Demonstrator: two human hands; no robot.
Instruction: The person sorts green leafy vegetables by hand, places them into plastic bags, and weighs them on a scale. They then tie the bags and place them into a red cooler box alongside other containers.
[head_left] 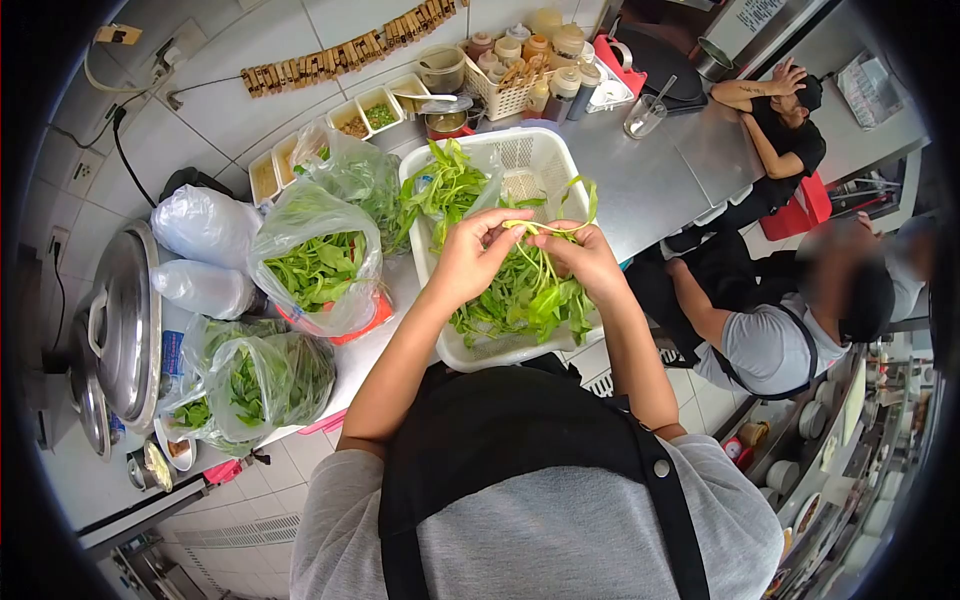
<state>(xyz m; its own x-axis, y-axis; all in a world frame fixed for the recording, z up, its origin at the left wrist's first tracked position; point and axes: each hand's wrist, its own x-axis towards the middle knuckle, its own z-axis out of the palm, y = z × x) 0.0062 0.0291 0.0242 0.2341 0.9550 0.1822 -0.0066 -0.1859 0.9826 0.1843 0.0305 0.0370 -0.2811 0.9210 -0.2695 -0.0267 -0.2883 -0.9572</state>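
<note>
Above a white plastic basket (470, 358), both hands are pinching a long pale-green stem (560, 229) of a leafy green vegetable. My left hand (478, 248) is closed on the stem near its middle, fingertips together. To its right, my right hand (582, 262) grips the same stem, the thumb close to the left fingertips. Leaves stick up beyond the right hand, and some stems hang below. In the basket lie loose leafy greens (445, 187), heaped at the left and under the hands. Parts of the basket floor show at the back.
Left of the basket stand clear bags of greens (315, 270), another bag (265, 385) and large metal lids (135, 325). Condiment bottles (567, 45) and small tubs (378, 112) line the wall. A glass (645, 117) stands on the steel counter (690, 150). Several people are at the right.
</note>
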